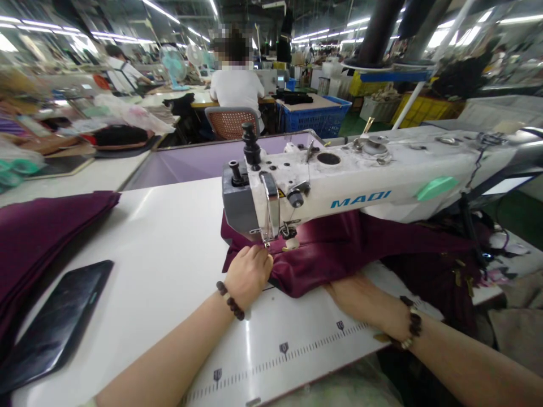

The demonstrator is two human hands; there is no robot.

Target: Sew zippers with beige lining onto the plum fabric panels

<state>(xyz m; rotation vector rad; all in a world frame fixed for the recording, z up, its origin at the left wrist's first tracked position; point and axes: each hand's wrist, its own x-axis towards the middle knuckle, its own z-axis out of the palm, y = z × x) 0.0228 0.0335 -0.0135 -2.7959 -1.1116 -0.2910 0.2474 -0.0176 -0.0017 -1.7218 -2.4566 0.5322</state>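
Observation:
A piece of maroon fabric (322, 249) lies bunched under the head of a white sewing machine (314, 181). Close to the needle and presser foot, my left hand (250, 274) has its fingers curled down on the fabric's edge. My right hand (360, 299) reaches beneath the fabric's near fold, and its fingers are hidden there. More of the fabric trails right under the machine arm. Each wrist wears a dark beaded bracelet.
A stack of maroon fabric (38, 243) lies at the left, with a dark phone-like slab (59, 316) beside it. A ruler scale (284, 350) runs along the table's front edge. Beyond the machine, a person in white (236, 85) sits near a blue crate (311, 116).

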